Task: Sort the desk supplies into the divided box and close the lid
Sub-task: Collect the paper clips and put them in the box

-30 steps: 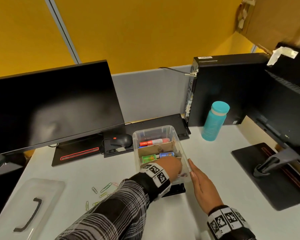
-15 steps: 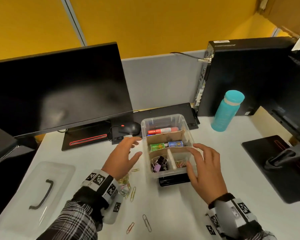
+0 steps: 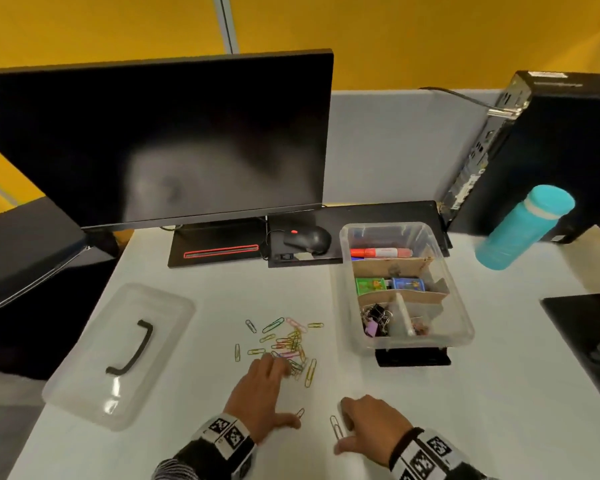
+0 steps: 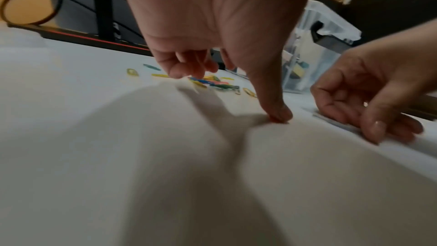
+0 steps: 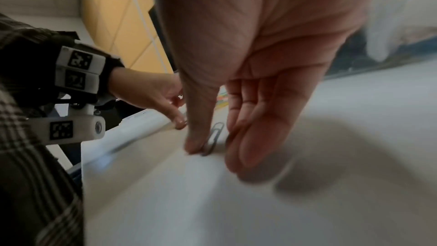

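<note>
Head view, step: paper clips [image 3: 286,344] lie loose mid-desk, left of my divided box [image 3: 463,327]; its lid [image 3: 84,382] sits off by the desk's left edge. I judge clip-gathering is in hand.
Head view, next move: pinching thin wire off the flat desk [image 3: 499,393].
Left wrist view, fingers: my left hand [image 4: 212,31] curls loosely, thumb tip pressing the desk beside the pile, holding nothing.
Right wrist view, fingers: my right hand [image 5: 255,74] narrows thumb and fingers around a single clip [image 5: 214,138] near the front edge, thumb touching it; lifted, no.
</note>
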Motion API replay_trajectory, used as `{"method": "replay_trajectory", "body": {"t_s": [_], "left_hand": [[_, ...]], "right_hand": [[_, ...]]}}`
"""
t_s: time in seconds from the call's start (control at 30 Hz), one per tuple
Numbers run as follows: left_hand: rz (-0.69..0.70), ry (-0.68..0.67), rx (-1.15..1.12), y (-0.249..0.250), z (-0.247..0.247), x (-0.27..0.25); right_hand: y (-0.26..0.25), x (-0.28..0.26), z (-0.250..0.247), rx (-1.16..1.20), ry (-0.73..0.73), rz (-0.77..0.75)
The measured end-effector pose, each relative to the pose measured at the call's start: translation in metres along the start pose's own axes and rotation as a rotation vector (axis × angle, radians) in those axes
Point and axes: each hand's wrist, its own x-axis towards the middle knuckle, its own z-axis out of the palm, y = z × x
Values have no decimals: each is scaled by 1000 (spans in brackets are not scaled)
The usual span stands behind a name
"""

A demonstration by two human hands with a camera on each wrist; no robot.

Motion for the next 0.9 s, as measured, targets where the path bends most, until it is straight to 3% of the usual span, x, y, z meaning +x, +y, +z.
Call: {"method": "replay_trajectory", "body": {"t_s": [0.2, 0.43, 0.53, 0.63, 0.8, 0.9], "left_hand": [[-71, 147, -27, -31, -22, 27], [-147, 273, -257, -69, -46, 35], [-254, 244, -302, -90, -42, 23], [-270, 177, -333, -93, -32, 14], [-49, 80, -279, -71, -34, 29], [101, 41, -273, -61, -40, 43]], "right_hand": [[-17, 35, 7, 397, 113, 75], [-38, 72, -15, 715, 442, 111], [-43, 76, -20, 598, 608, 165], [-50, 81, -21, 416, 615, 245], [-74, 91, -22, 37, 561, 132], [-74, 90, -30, 41, 542, 20]]}}
